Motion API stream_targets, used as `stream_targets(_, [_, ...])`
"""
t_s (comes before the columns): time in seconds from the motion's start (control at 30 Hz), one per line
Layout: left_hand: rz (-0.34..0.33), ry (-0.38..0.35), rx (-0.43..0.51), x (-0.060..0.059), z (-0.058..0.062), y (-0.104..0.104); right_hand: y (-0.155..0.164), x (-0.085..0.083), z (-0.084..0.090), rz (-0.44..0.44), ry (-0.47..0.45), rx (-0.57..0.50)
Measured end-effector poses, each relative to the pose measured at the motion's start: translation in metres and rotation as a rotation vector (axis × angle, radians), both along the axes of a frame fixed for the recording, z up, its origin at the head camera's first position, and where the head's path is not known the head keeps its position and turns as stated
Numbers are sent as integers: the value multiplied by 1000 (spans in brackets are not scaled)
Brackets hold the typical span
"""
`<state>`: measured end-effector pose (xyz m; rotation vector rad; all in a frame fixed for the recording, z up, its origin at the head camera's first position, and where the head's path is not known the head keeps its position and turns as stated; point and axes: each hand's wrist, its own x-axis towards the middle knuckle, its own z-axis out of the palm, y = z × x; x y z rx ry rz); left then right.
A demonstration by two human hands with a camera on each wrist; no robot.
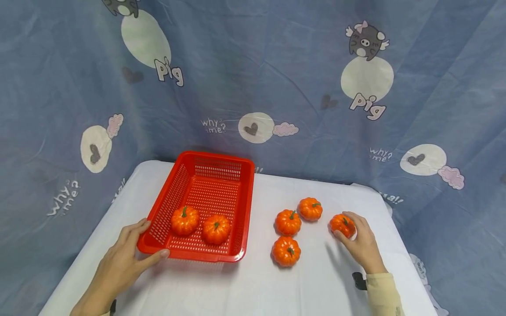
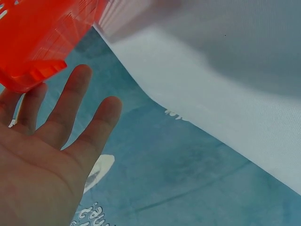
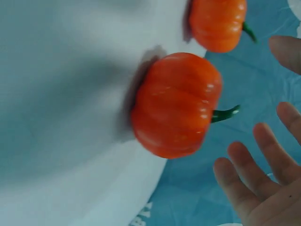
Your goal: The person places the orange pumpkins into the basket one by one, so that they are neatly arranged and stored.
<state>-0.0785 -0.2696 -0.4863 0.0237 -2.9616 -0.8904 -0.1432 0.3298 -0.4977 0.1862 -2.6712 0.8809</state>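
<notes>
A red plastic basket point(image 1: 248, 206) sits on the left of the white table and holds two small orange pumpkins point(image 1: 184, 220) point(image 1: 216, 228). My left hand point(image 1: 128, 254) lies at its front left corner, thumb along the front rim and fingers straight. The left wrist view shows those fingers point(image 2: 70, 108) spread just under the basket corner point(image 2: 33, 42). My right hand point(image 1: 359, 243) cups around a pumpkin point(image 1: 342, 224) at the right. In the right wrist view its fingers point(image 3: 263, 179) are spread, a little apart from that pumpkin point(image 3: 176, 103).
Three more pumpkins point(image 1: 288, 222) point(image 1: 310, 209) point(image 1: 286, 251) stand in a cluster between the basket and my right hand. A blue printed curtain point(image 1: 276, 79) hangs behind the table point(image 1: 253, 285). The table's right edge is close to my right hand.
</notes>
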Motion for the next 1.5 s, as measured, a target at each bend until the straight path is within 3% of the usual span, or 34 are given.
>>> stream_targets(0.2, [0, -2, 7, -1, 0, 0, 10, -7, -10, -72, -66, 10])
stream_targets(0.43, [4, 15, 10, 0, 1, 0, 17, -11, -16, -120, -299, 32])
stream_targets(0.6, [4, 15, 14, 1, 1, 0, 17, -11, -21, -131, -380, 26])
stream_targets(0.83, [2, 36, 16, 2, 0, 0, 18, -10, -23, -129, -311, 19])
stream_targets(1.03, [3, 11, 17, 2, 1, 0, 15, -11, -26, -155, -274, -14])
stream_targets(1.5, [-2, 22, 18, 0, -1, -1, 14, -11, -31, -198, -279, -33])
